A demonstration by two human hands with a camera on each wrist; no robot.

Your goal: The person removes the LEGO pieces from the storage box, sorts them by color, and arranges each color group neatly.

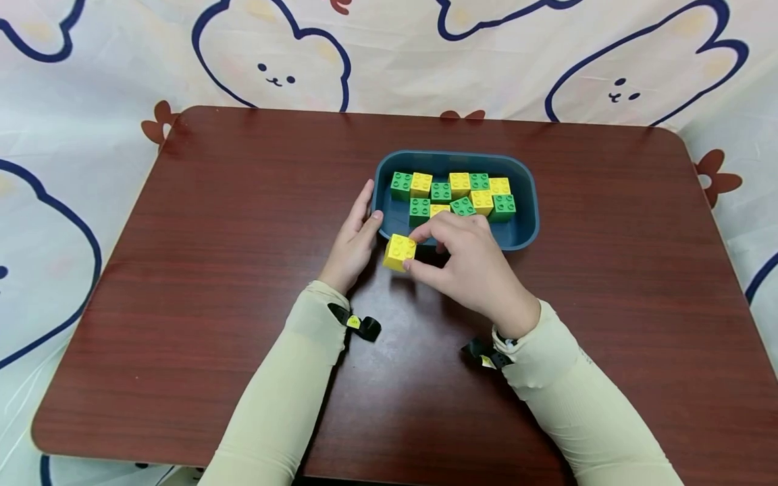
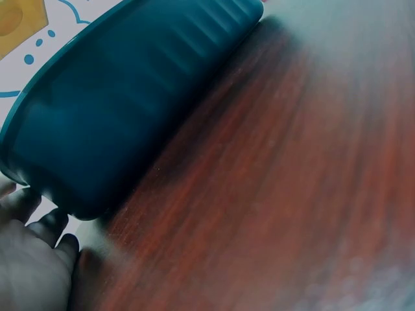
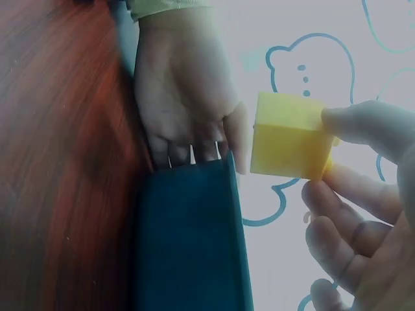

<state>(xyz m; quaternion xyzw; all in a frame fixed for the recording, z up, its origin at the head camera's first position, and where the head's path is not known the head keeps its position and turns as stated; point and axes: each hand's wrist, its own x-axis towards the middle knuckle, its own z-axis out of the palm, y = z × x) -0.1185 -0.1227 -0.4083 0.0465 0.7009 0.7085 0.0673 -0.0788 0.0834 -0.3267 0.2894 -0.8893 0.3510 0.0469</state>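
Note:
Between thumb and fingertips, my right hand (image 1: pixel 471 260) pinches a yellow building block (image 1: pixel 399 252) with studs on top, held above the tray's near left corner. The right wrist view shows the yellow block's smooth side (image 3: pixel 288 146). My left hand (image 1: pixel 352 246) lies along the left end of the blue tray (image 1: pixel 527 229), its fingers straight against the wall and the thumb by the rim. Inside the tray sit several green blocks (image 1: pixel 440 192) and yellow blocks (image 1: pixel 459 183); my right hand partly hides the nearer ones.
The tray stands on a brown wooden table (image 1: pixel 243 236), toward its far side. A pale curtain (image 1: pixel 389 67) with outlined cartoon animals hangs behind the table and at its sides. Both wrists carry black straps, one with a small camera mount (image 1: pixel 367 328).

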